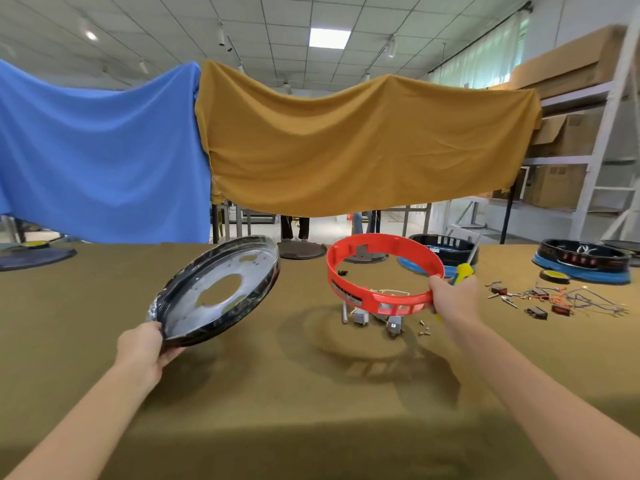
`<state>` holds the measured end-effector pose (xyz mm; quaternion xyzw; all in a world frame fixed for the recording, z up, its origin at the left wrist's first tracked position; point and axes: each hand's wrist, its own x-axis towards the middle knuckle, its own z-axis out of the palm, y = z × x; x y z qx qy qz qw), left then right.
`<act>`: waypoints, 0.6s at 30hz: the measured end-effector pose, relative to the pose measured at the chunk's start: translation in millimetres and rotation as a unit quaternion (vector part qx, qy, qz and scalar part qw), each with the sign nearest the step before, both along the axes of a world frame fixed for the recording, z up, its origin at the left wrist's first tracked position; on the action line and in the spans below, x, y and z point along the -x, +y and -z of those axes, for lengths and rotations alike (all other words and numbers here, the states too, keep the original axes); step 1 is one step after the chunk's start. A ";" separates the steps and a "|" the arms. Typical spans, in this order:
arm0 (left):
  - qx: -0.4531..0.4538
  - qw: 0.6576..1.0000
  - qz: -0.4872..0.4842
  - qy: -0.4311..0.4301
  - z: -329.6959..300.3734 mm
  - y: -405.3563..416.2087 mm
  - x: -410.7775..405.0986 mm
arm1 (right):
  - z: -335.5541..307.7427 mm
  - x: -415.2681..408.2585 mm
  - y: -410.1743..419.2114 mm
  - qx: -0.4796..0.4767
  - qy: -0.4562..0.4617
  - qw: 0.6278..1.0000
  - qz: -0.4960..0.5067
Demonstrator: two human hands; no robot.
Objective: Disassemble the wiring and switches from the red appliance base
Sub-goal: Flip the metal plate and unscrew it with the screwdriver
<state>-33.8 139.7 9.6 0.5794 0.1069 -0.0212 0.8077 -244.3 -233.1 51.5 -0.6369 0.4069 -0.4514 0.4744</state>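
Above the olive-covered table (pixel 242 393), base split in two, nearly stripped.
From the head camera: left hand (pixel 145 348) grips the black round metal plate (pixel 214 292); right hand (pixel 450 299) holds the red plastic ring (pixel 381 271) and a yellow-handled screwdriver (pixel 464 271). Loose switches and wires (pixel 554 299) lie right; some parts (pixel 374 318) seemingly dangle underneath.

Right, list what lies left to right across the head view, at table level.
Left hand → black pan → red ring → right hand with yellow tool → loose wires and switches → blue-and-black base.
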 end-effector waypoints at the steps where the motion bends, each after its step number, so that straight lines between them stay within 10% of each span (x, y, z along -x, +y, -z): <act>1: -0.004 1.000 0.000 -0.001 0.4 -0.2 -1.1 | 2.1 -0.4 -4.5 -0.002 0.011 1.000 0.010; 18: -0.213 0.965 0.125 -0.090 11.5 -8.5 -0.9 | 19.8 -8.7 3.4 0.010 0.096 0.995 0.027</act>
